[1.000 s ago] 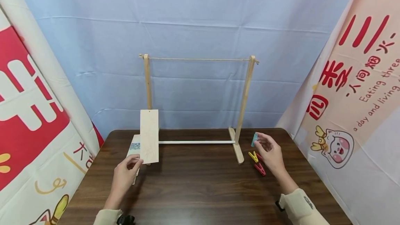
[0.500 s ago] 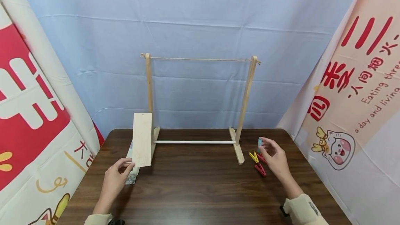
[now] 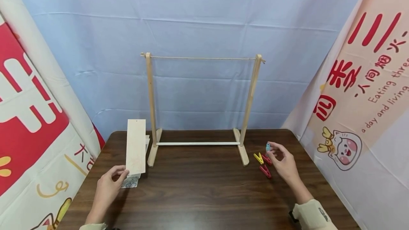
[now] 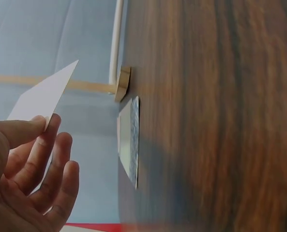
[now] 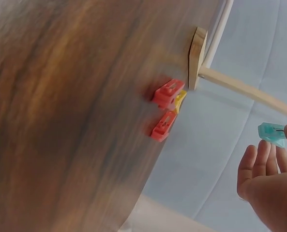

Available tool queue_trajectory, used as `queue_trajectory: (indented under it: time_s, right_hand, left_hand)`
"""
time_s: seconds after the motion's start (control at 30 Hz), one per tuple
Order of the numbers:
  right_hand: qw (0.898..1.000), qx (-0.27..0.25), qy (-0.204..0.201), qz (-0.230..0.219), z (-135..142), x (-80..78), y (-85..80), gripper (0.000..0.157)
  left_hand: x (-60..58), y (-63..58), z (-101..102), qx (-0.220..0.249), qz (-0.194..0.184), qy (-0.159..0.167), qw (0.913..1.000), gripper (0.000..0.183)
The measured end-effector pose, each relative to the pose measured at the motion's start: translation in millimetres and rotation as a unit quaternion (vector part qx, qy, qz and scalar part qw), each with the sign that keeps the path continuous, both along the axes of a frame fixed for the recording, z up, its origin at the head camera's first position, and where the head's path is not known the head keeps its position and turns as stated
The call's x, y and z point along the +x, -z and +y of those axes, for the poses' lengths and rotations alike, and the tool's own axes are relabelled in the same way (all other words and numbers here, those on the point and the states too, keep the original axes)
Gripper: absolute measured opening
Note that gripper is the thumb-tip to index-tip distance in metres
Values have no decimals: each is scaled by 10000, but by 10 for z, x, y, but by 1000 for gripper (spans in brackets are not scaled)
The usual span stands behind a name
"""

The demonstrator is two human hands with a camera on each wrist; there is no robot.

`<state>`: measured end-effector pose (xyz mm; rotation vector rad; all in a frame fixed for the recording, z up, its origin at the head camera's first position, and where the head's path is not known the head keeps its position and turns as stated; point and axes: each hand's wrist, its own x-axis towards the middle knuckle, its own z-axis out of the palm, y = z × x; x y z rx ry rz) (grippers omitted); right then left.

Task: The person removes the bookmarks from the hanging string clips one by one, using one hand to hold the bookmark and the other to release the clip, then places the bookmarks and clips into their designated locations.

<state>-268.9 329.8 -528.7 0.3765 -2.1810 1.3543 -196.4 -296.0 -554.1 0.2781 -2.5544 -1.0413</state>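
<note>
My left hand [image 3: 109,187] pinches a pale card [image 3: 136,144] with a small hole near its top by the lower left corner. In the left wrist view the thumb and index finger meet on the edge of that card [image 4: 44,94]. Beneath it, more printed cards [image 3: 130,181] lie on the table, partly hidden. On the other side, my right hand [image 3: 284,162] pinches a light blue clothespin [image 3: 268,147]. The right wrist view has the clothespin [image 5: 271,133] under the thumb, the other fingers bent below. Beside this hand lie a yellow clothespin [image 3: 258,158] and two red clothespins [image 3: 265,171].
A wooden stand [image 3: 150,98] rises at the back middle, with a string [image 3: 204,58] tied across its tops and a white rod [image 3: 198,143] low between its feet. Blue cloth [image 3: 204,17] hangs behind the dark wooden table [image 3: 195,187]; printed banners flank both sides.
My left hand has drawn the card left and slightly down, off the stand's left post. The right hand has shifted a little right and down with the blue clothespin, which is turned in the fingers.
</note>
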Motion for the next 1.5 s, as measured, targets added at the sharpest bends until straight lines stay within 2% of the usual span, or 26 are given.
queue_trajectory:
  time_s: [0.2, 0.43, 0.77, 1.13, 1.3, 1.5]
  right_hand:
    - [9992, 330, 187, -143, 72, 15, 58, 38]
    - [9941, 687, 363, -761, 100, 56, 60, 33]
    - [9758, 1312, 675, -1612, 137, 134, 47, 34]
    - [9604, 1710, 737, -2072, 184, 84, 105, 34]
    - [9530, 1820, 777, -2295, 199, 71, 113, 32]
    - [9427, 1975, 834, -2557, 239, 79, 151, 32]
  left_hand:
    - [43, 7, -76, 24, -347, 13, 9994, 25]
    - [60, 30, -170, 1, -561, 39, 9984, 28]
    - [91, 62, -271, 19, -871, 249, 9959, 33]
    - [131, 91, -360, -116, -1042, 263, 9941, 31]
    - [136, 83, -382, -155, -1071, 370, 9934, 31]
    - [131, 100, -382, -85, -1280, 461, 9907, 34]
